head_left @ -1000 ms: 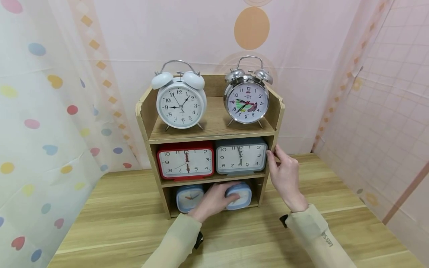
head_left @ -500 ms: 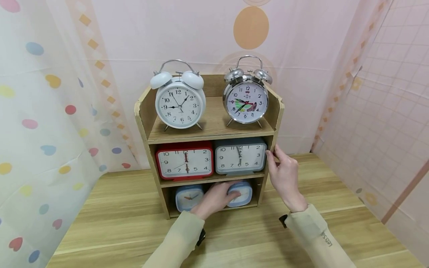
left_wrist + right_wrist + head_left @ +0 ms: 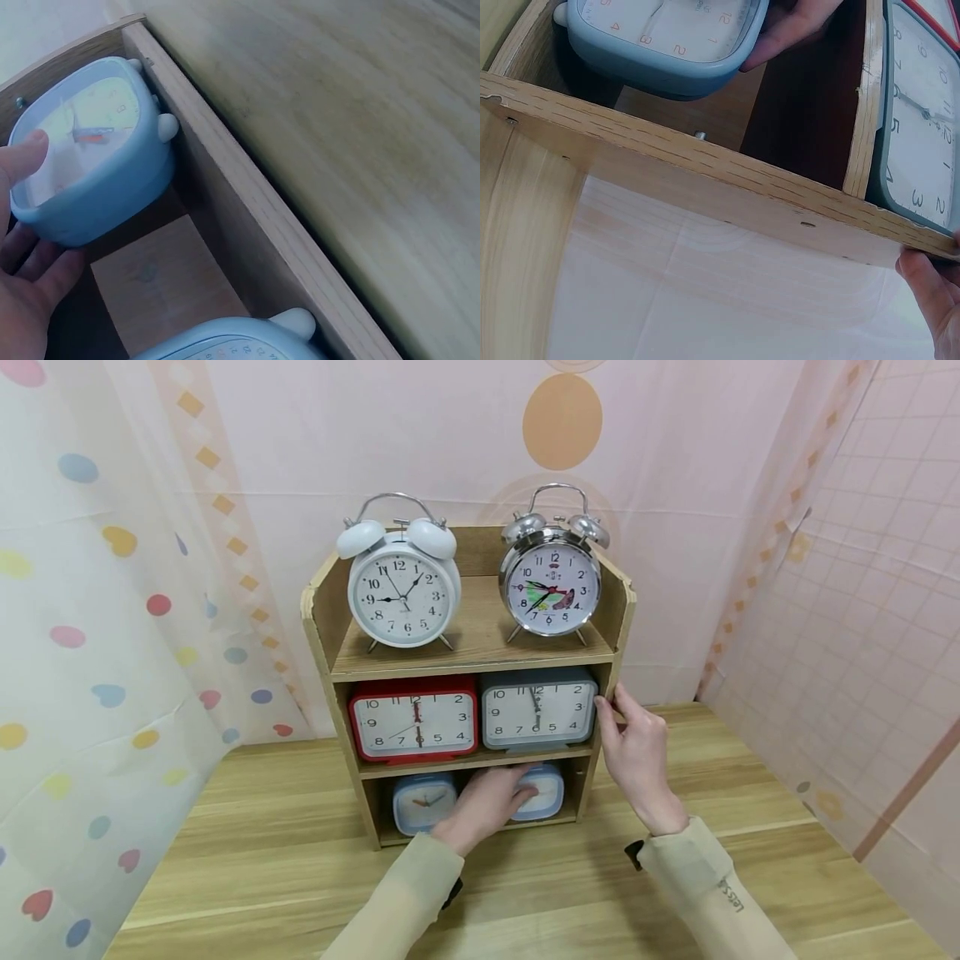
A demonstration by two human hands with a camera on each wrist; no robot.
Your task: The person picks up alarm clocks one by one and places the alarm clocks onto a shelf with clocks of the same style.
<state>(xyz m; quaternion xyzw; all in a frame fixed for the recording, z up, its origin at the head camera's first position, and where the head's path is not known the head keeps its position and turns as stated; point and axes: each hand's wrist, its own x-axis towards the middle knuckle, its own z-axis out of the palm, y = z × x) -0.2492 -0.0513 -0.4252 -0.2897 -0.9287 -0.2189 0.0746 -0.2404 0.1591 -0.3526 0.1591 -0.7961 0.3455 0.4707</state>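
In the head view a wooden shelf unit (image 3: pixel 472 667) stands on the table with clocks on its tiers. On the bottom tier my left hand (image 3: pixel 483 802) holds a light-blue alarm clock (image 3: pixel 546 792) at the right. In the left wrist view the thumb (image 3: pixel 28 156) lies across its face and the other fingers are curled at its side. A matching blue alarm clock (image 3: pixel 423 804) sits at the left of that tier. My right hand (image 3: pixel 637 756) grips the unit's right side panel (image 3: pixel 727 169), beside the grey clock (image 3: pixel 538 710), thumb at its front edge.
On the middle tier a red rectangular clock (image 3: pixel 415 722) stands beside the grey one. The top tier carries a white twin-bell alarm clock (image 3: pixel 405 597) and a silver one (image 3: pixel 553 589). A patterned curtain (image 3: pixel 247 435) hangs behind the wooden table (image 3: pixel 270 860).
My left hand has shifted slightly to the right, and the blue alarm clock it holds sits a little deeper in the bottom tier. My right hand stays on the side panel.
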